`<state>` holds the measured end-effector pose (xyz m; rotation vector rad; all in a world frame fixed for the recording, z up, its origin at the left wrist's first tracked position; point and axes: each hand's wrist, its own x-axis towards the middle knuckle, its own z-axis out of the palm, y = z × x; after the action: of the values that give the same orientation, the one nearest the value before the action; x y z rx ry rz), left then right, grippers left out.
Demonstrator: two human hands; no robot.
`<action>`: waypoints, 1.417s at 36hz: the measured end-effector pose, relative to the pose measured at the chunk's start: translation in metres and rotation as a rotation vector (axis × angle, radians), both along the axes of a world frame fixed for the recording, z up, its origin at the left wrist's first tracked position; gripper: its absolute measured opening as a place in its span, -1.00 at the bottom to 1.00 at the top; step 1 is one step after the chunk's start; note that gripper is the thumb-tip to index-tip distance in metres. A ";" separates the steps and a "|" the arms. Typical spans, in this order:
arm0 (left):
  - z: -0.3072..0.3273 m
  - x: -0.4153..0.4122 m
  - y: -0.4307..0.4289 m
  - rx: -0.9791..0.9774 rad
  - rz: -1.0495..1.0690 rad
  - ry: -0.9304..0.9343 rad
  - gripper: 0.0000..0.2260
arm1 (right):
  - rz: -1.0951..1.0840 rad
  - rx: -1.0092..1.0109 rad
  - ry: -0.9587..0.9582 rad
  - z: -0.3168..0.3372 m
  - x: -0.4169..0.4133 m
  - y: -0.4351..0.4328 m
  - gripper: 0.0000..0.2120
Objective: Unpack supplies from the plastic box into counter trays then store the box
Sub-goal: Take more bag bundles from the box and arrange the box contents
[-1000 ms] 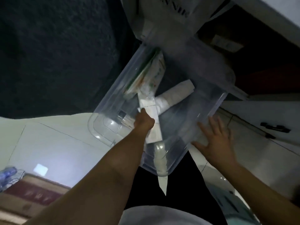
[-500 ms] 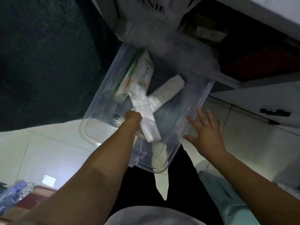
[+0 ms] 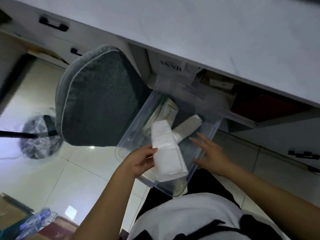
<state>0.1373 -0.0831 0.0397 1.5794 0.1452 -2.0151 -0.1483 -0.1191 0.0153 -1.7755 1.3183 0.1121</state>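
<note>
Step in hand: lift the first item out of the plastic box (image 3: 134, 127).

- Plastic box: clear, open-topped, below the edge of the white bench (image 3: 207, 40), with its near end against the person's dark trousers. What it rests on cannot be told.
- Left hand (image 3: 138, 161): at the box's near left corner, thumb and fingers clamped on the left edge of the white pack (image 3: 168, 153), which juts above the box rim.
- Right hand (image 3: 211, 153): over the box's right wall, fingers straight and spread, grasping nothing. Contact with the wall cannot be told.
- Deeper in the box: a green-and-white packet (image 3: 170, 110) and a paper-wrapped roll (image 3: 189, 124), both beyond the pack.

Judgement: the grip takes one edge only, so the pack may sag or slip.

- Bring the right hand under its far side, or press that hand on the box wall so the box stays put.
- Lift straight up clear of the rim before swinging toward the bench.
</note>
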 end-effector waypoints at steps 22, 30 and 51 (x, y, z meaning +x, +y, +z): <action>0.113 0.022 -0.011 -0.295 -0.331 0.392 -0.53 | 0.207 -0.483 -0.240 0.154 0.056 -0.039 -0.77; 0.098 -0.031 -0.037 -0.607 -0.433 -0.005 -0.65 | -0.433 -0.208 -0.376 0.165 0.002 -0.020 -0.84; 0.176 -0.320 -0.085 -0.960 -0.434 -0.131 -0.41 | -0.950 0.154 -0.907 0.219 -0.241 -0.022 -0.71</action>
<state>-0.1832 -0.1682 0.2156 1.1255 -1.1277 -1.7923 -0.3889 -0.1412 0.2339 -0.7228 1.2387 -0.9674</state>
